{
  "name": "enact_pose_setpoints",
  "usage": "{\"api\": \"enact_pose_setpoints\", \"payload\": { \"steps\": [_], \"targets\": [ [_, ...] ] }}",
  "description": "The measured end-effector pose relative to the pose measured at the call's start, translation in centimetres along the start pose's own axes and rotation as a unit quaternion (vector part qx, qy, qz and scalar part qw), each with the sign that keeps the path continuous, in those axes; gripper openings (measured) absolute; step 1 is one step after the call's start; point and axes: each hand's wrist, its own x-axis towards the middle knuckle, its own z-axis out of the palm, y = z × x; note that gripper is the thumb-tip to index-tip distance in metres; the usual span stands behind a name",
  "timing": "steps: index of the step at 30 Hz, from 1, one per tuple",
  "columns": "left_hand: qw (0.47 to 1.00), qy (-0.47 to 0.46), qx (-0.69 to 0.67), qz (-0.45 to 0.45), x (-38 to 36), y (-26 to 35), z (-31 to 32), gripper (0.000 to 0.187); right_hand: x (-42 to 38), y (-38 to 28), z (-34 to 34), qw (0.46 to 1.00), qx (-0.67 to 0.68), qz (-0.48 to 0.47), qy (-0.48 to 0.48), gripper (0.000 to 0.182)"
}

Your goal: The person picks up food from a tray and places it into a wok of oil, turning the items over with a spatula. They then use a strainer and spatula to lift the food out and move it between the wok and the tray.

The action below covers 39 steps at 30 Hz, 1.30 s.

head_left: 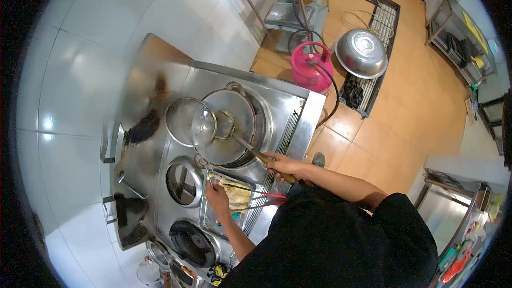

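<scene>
My right hand [282,166] is closed around the wooden handle of a ladle [246,144], whose bowl hangs over a wide wok [241,108] on the stove. In my left hand [217,198] is the handle of a round wire-mesh strainer [181,113], held over the wok's left side. The ladle's bowl is right at the strainer's rim and overlaps it in this view. Beside my left hand lies a metal tray [207,214] with pale yellow food [237,196] in it. Red-handled tongs [273,199] rest across that tray.
The steel stove [178,93] has two further burners, one with a black pan [193,242]. A pink gas cylinder [310,69] and hose stand past its right end. An upturned metal basin [361,53] sits over the floor drain. A shelf rack [288,13] stands behind.
</scene>
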Motion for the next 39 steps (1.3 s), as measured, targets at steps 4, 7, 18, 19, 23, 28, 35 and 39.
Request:
{"api": "enact_pose_setpoints", "payload": {
  "steps": [4,7,18,19,23,28,35,39],
  "targets": [
    [1.0,-0.007,0.029,-0.006,0.2,0.7,-0.5,0.023,0.6,0.2,-0.7,0.989,-0.126,-0.065,0.039,0.061],
    [0.999,-0.004,0.041,-0.027,-0.6,1.8,-0.8,0.025,-0.5,-0.3,-0.5,0.979,-0.171,-0.098,0.047,0.063],
    [0.997,0.024,0.07,-0.028,-1.5,0.9,-0.2,0.03,-1.8,0.0,-2.5,0.878,-0.345,-0.297,0.152,0.062],
    [0.997,0.02,0.068,-0.024,-1.1,0.6,-0.1,0.029,-2.0,-0.5,-2.6,0.884,-0.342,-0.278,0.155,0.062],
    [0.996,-0.014,0.082,-0.015,-0.9,0.2,0.1,0.028,-3.2,-1.2,-2.3,0.866,-0.389,-0.264,0.172,0.062],
    [0.999,0.011,0.047,0.008,-1.0,-0.3,0.6,0.028,-4.0,-1.7,-1.1,0.849,-0.42,-0.264,0.183,0.065],
    [0.996,0.007,0.067,0.056,-1.8,-2.7,0.4,0.031,-2.9,-2.3,-0.7,0.806,-0.5,-0.235,0.213,0.072],
    [0.996,-0.03,0.079,-0.016,-2.5,-1.0,-0.3,0.033,-2.5,-3.0,-0.7,0.771,-0.548,-0.238,0.218,0.075]
  ]
}}
